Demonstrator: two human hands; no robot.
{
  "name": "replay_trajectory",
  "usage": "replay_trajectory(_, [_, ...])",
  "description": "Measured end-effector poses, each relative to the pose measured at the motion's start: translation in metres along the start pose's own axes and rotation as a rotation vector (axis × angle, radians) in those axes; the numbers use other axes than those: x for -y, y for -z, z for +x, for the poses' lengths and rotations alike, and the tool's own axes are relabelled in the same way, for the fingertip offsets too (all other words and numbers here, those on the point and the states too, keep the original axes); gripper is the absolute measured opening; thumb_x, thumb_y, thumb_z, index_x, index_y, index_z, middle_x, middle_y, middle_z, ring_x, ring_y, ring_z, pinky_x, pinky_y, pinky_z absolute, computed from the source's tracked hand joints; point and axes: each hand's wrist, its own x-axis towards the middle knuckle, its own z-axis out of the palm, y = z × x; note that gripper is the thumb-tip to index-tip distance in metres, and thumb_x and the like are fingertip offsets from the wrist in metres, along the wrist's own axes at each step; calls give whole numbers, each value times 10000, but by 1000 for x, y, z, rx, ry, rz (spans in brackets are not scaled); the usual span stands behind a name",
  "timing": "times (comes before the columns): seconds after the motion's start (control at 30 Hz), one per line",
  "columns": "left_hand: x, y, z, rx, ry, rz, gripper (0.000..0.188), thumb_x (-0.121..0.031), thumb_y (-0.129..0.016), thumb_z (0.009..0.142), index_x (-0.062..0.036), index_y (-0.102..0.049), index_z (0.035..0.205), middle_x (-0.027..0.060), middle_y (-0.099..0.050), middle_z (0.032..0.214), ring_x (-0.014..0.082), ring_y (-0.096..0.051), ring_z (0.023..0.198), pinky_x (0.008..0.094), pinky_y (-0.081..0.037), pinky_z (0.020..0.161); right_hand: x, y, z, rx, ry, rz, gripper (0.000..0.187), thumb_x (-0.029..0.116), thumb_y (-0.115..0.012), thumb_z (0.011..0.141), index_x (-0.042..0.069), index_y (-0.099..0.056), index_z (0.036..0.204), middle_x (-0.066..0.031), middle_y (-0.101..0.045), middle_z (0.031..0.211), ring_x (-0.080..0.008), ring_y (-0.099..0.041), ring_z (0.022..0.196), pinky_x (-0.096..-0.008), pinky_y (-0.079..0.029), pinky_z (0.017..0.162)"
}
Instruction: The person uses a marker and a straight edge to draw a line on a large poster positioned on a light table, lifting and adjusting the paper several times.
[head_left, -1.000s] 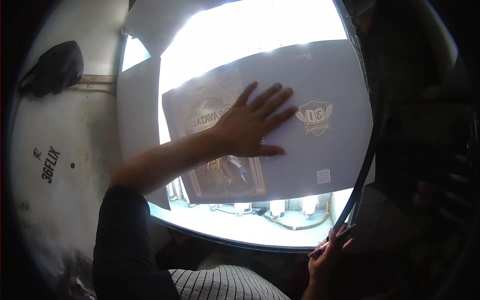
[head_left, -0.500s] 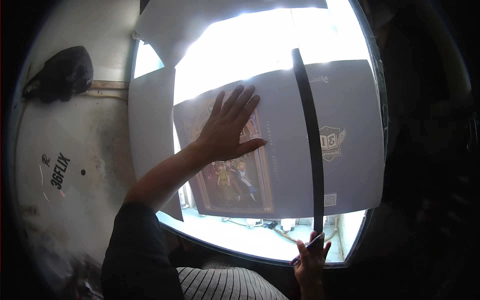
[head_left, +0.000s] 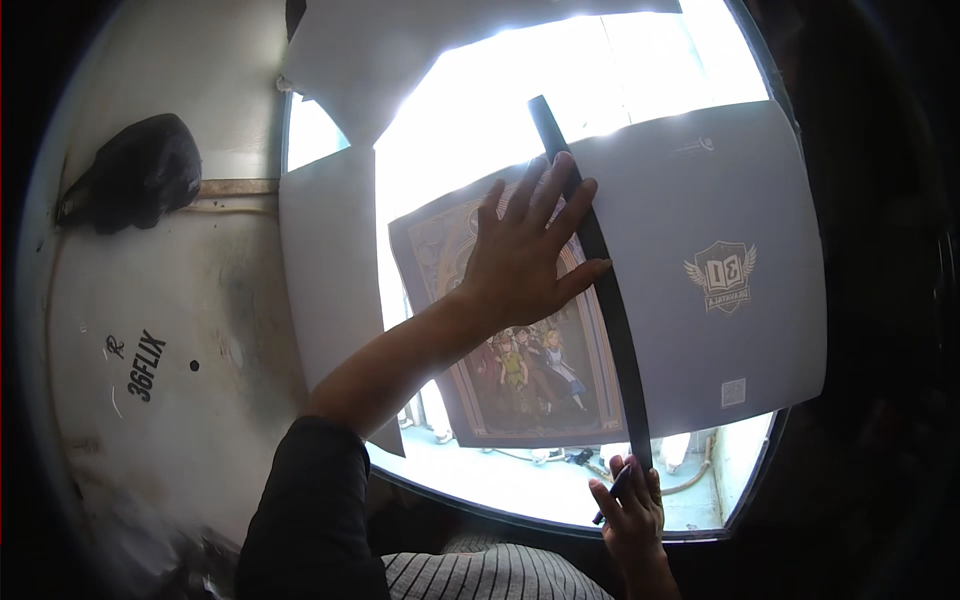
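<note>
A large paper sheet (head_left: pixel 675 345) lies on a brightly lit glass-topped table (head_left: pixel 500 75). Its printed illustration (head_left: pixel 545 395) shows on the left part, and a reversed shield emblem (head_left: pixel 722 277) on the right. A long black ruler-like strip (head_left: pixel 626 370) lies across the sheet at a slant, along the illustration's right border. My left hand (head_left: pixel 525 255) rests flat with fingers spread, partly over the illustration, its fingertips and thumb reaching the strip. At the strip's near end, my right hand (head_left: pixel 635 515) has a dark pen (head_left: pixel 618 485) between its fingers and touches the strip.
Pale sheets, one on the left (head_left: pixel 330 240) and one at the back (head_left: pixel 390 50), cover parts of the glass. Below the glass are bulbs and a cable (head_left: pixel 690 485). A black plastic-wrapped bundle (head_left: pixel 145 170) sits on the pale surface (head_left: pixel 240 290) at left.
The black strip has shifted left across the sheet and tilted, now by the illustration's border. My left hand has moved right to reach it. The view has shifted slightly.
</note>
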Motion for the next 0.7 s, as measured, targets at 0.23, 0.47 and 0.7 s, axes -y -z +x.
replay_trajectory(0.23, [16,-3,-9,-4,107,-97,848,-670,-479,926,-96,-289,1520,178,-237,1617,352,-164,1517,586,-113,1192,8,-2,18,65,26,40,566,21,-637,877,238,-551,1393,-157,-420,1546,-317,-303,1489,-467,-103,1236])
replay_trajectory(0.47, [16,-9,-14,-66,240,-156,821,-657,-482,935,-100,-318,1516,176,-237,1621,352,-187,1511,589,-151,1166,-1,8,20,-100,-252,-21,602,126,-618,943,299,-429,1488,-140,-413,1554,-367,-287,1487,-689,-76,1157])
replay_trajectory(0.7, [39,0,-6,-23,122,-129,894,-730,-539,864,-144,-377,1519,177,-263,1615,353,-218,1498,589,-184,1137,-15,9,17,-125,-201,-82,535,110,-543,962,302,-470,1455,-166,-474,1501,-375,-293,1479,-735,-34,1145])
